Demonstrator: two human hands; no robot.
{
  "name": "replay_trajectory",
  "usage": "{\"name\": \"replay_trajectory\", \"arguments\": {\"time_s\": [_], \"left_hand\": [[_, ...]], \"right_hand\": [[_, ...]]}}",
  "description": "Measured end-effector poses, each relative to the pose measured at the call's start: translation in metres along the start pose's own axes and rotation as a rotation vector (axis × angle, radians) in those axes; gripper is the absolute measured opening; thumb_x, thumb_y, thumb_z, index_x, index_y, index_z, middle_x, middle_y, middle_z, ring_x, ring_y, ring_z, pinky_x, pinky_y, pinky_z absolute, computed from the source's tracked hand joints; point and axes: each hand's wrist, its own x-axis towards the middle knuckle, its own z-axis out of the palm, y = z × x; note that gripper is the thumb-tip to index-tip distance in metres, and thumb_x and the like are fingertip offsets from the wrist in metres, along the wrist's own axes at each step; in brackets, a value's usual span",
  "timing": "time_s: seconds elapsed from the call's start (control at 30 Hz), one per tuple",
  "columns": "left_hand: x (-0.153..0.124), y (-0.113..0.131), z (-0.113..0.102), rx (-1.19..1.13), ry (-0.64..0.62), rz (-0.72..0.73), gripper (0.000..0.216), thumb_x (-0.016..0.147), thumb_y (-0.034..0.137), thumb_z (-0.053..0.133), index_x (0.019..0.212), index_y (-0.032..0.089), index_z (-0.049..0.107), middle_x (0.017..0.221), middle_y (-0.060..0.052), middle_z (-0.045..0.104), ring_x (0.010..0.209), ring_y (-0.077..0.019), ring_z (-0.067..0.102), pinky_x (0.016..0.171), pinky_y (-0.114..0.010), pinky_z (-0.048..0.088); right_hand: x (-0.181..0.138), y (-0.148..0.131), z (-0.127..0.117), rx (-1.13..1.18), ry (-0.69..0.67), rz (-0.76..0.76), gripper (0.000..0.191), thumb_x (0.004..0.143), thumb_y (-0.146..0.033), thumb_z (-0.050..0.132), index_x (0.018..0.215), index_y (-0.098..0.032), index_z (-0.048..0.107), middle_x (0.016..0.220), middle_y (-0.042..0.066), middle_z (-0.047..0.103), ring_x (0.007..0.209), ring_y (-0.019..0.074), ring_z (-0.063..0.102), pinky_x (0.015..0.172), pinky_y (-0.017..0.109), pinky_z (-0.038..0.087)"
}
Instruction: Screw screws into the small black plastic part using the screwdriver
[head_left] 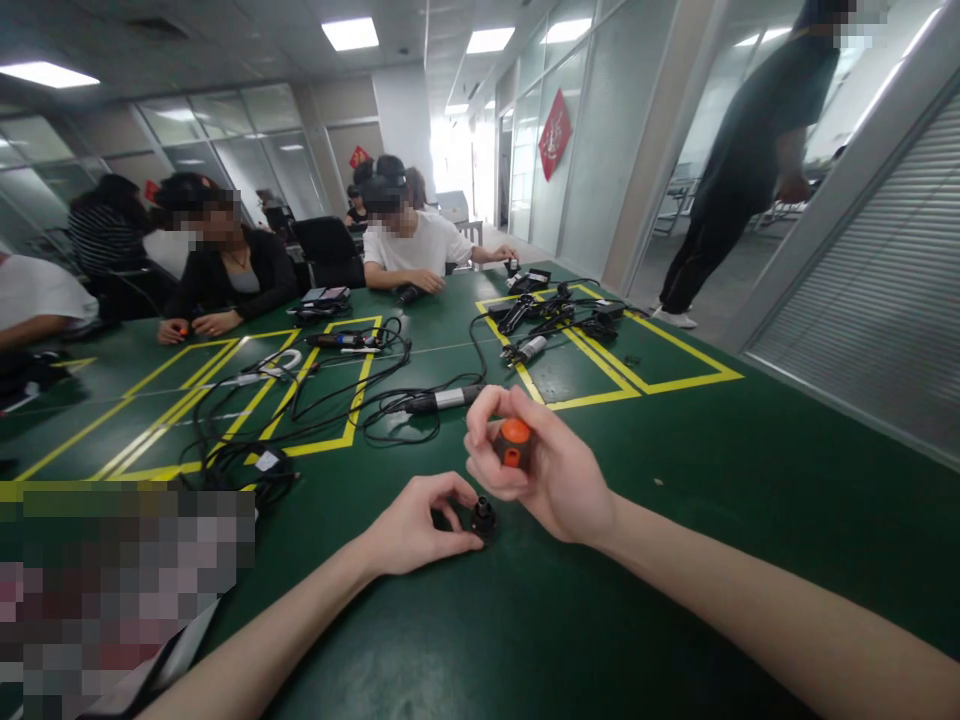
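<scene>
My right hand (559, 475) is closed round the dark grey and orange handle of what looks like a screwdriver (515, 435). Its orange butt end faces me, and any shaft is hidden behind the fingers. Lower and to the left, my left hand (416, 525) pinches a small black round part with a metal collar (484, 518) between thumb and fingers. That part stands on the green table, a short way below the right hand. The tool and the part are apart in view.
Behind my hands lies a cable with a black and silver connector body (442, 400). Tangled black cables (247, 460) spread to the left. More devices and leads (536, 310) sit inside yellow tape outlines. Several people sit across the green table (675, 590); another person stands at right.
</scene>
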Motion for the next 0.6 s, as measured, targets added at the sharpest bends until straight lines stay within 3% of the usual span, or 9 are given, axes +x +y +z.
{"name": "replay_trajectory", "arguments": {"time_s": [0.13,0.27,0.33,0.43,0.6], "left_hand": [[-0.002,-0.002,0.003,0.104,0.019,0.086,0.027,0.076,0.026,0.079,0.097,0.014,0.066,0.099,-0.005,0.071,0.069,-0.0116,0.064,0.063,-0.024,0.054],[-0.004,-0.002,0.007,0.207,0.063,0.225,0.021,0.078,0.023,0.074,0.095,0.016,0.065,0.097,-0.005,0.069,0.076,-0.0134,0.063,0.068,-0.024,0.056],[-0.005,-0.003,0.008,0.241,0.059,0.256,0.021,0.076,0.022,0.073,0.095,0.016,0.065,0.098,-0.005,0.069,0.078,-0.0142,0.063,0.068,-0.024,0.056],[-0.004,-0.004,0.009,0.284,0.037,0.258,0.024,0.076,0.021,0.073,0.098,0.016,0.065,0.098,-0.006,0.068,0.078,-0.0149,0.063,0.068,-0.025,0.057],[-0.001,-0.006,0.014,0.272,0.098,0.192,0.033,0.072,0.034,0.084,0.094,0.016,0.067,0.09,-0.003,0.069,0.069,-0.0135,0.061,0.063,-0.024,0.055]], "right_hand": [[-0.001,0.002,-0.001,-0.002,-0.013,-0.019,0.026,0.095,-0.044,0.059,0.087,-0.022,0.047,0.056,-0.009,0.044,0.047,0.0076,0.024,0.045,0.02,0.019],[0.001,0.003,-0.001,-0.089,0.015,-0.046,0.027,0.096,-0.041,0.058,0.082,-0.018,0.055,0.064,-0.003,0.055,0.05,0.0084,0.04,0.048,0.023,0.029],[0.002,0.002,-0.001,-0.076,0.032,-0.027,0.037,0.098,-0.044,0.054,0.074,-0.017,0.057,0.059,-0.003,0.048,0.049,0.0085,0.038,0.048,0.023,0.028],[0.0,0.001,0.0,0.029,0.003,0.006,0.045,0.102,-0.049,0.045,0.07,-0.018,0.054,0.05,-0.008,0.031,0.044,0.0074,0.022,0.044,0.023,0.019],[-0.004,0.0,-0.001,0.019,-0.008,-0.012,0.026,0.098,-0.044,0.057,0.086,-0.023,0.048,0.053,-0.011,0.037,0.044,0.0079,0.021,0.044,0.02,0.017]]}}
